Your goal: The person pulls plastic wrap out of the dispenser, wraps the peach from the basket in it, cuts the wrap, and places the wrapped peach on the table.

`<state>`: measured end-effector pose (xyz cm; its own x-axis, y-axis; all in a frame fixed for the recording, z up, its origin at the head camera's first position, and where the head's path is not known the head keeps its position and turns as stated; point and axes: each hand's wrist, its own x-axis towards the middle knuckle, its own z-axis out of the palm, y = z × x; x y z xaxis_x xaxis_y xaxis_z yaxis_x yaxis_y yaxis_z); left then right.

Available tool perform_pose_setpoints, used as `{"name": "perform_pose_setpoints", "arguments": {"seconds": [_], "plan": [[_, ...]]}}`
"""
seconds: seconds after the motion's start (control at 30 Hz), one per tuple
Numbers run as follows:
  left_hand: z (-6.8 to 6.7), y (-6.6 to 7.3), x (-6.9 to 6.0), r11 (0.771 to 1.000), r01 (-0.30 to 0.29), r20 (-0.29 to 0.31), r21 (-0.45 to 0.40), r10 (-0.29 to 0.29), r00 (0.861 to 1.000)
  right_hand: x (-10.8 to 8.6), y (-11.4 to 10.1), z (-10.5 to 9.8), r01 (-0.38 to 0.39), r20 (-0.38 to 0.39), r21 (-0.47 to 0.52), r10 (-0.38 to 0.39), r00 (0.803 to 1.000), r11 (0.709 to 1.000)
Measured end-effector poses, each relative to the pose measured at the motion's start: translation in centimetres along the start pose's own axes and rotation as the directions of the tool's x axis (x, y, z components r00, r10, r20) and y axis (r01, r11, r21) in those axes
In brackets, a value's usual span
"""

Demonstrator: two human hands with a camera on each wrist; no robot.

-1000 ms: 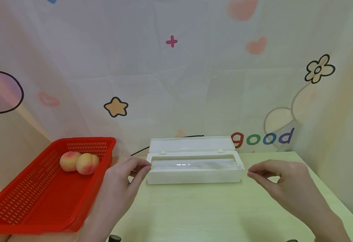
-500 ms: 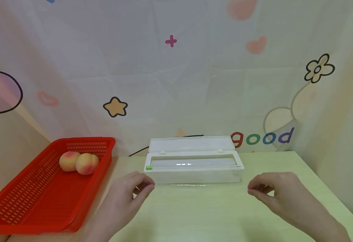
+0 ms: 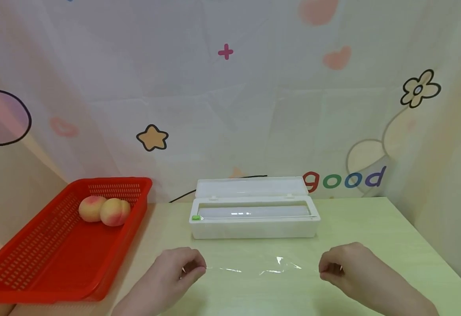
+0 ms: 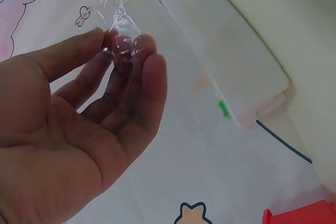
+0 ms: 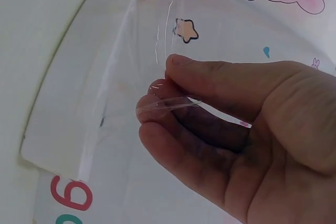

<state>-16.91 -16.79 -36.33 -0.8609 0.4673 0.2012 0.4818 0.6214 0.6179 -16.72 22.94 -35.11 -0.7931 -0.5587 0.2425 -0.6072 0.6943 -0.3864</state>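
A clear sheet of plastic wrap [image 3: 270,266] stretches between the two hands in front of a white wrap dispenser [image 3: 254,229]. My left hand [image 3: 175,274] pinches one corner between thumb and fingers; in the left wrist view the crinkled wrap [image 4: 124,24] shows at the fingertips. The opposite corner is pinched by my right hand [image 3: 358,272], with a loose bit of film lying over its fingers in the right wrist view. The dispenser's lid [image 3: 252,188] is tipped back, baring the roll [image 3: 254,212] inside. On its front rim, at the left end, sits a green slide cutter [image 3: 196,217].
To the left stands a red plastic basket [image 3: 92,281] holding two peaches [image 3: 114,212]. A printed cloth [image 3: 230,114] hangs behind the pale table [image 3: 230,296]. Behind the dispenser a dark cord [image 3: 183,195] runs along the cloth.
Both hands have come down and toward the person, away from the dispenser, drawing the wrap out over its front edge. The green cutter, earlier behind the left fingers, now shows. Dispenser and basket stay put.
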Motion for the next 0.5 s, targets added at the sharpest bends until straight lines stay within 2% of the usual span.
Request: {"name": "perform_pose_setpoints", "arguments": {"seconds": [0.13, 0.37, 0.5], "plan": [[0.5, -0.6, 0.1, 1.000, 0.025, 0.083, 0.005, -0.025, 0.996, 0.0, 0.6, 0.9, -0.040, 0.086, 0.015, 0.039, 0.996, 0.999], [1.3, -1.4, 0.1, 0.999, 0.043, 0.161, 0.017, -0.046, 0.986, 0.0, 1.2, 2.6, -0.050, 0.145, 0.008, 0.048, 0.988, 0.999], [1.4, -1.7, 0.1, 0.995, 0.094, 0.202, 0.023, -0.097, 0.975, 0.2, 1.4, 3.3, -0.049, 0.181, -0.040, 0.056, 0.982, 0.998]]}}
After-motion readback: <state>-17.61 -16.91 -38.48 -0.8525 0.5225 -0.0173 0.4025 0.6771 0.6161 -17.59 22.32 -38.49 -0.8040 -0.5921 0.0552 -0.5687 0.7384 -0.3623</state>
